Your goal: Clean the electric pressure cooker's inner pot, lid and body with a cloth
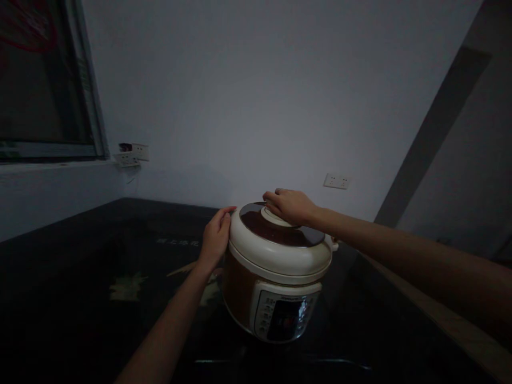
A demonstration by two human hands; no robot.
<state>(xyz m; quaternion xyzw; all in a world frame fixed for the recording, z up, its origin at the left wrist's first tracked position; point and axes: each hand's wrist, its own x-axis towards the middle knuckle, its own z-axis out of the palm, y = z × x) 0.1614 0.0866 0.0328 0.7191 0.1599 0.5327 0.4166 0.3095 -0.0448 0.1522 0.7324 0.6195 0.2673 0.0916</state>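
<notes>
An electric pressure cooker [244, 288] with a brown body, a cream lid rim and a front control panel [286, 317] stands on a dark glossy table. Against the left side of its lid [272, 256] rests my left hand [216, 234], fingers stretched along the rim. My right hand [292, 205] reaches over the brown top and is closed around the cream lid handle [274, 217]; part of the handle is hidden under the palm. The lid sits on the body.
The black table [80, 320] has a floral print. Behind it rises a pale wall with a socket plate [337, 181] on the right and loosely mounted sockets [130, 154] on the left, beside a window [44, 80]. The table's right edge drops to a floor.
</notes>
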